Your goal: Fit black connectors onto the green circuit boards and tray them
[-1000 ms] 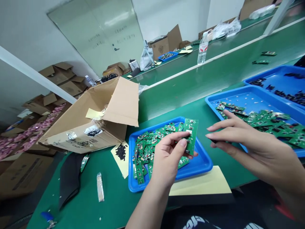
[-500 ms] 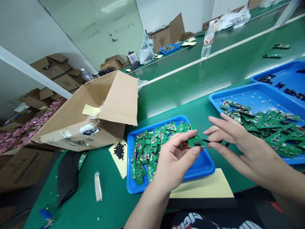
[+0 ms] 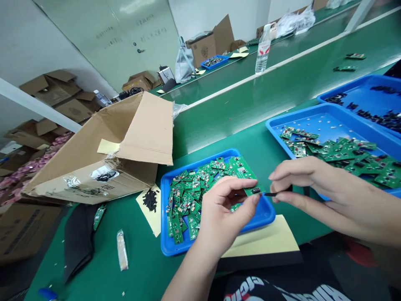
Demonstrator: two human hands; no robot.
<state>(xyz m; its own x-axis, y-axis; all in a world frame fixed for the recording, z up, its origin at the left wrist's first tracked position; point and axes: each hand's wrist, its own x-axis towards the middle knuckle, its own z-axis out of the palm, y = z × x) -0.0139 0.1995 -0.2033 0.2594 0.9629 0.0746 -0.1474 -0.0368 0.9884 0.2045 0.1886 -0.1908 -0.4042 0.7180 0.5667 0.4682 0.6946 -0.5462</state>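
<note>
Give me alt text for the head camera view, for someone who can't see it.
A person's left hand holds a green circuit board over a blue tray of more boards, while the right hand holds a slim black object near the held board's end. An open cardboard box sits left.

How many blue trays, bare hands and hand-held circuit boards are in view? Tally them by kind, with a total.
Blue trays: 4
Left hand and right hand: 2
Hand-held circuit board: 1
Total: 7
</note>
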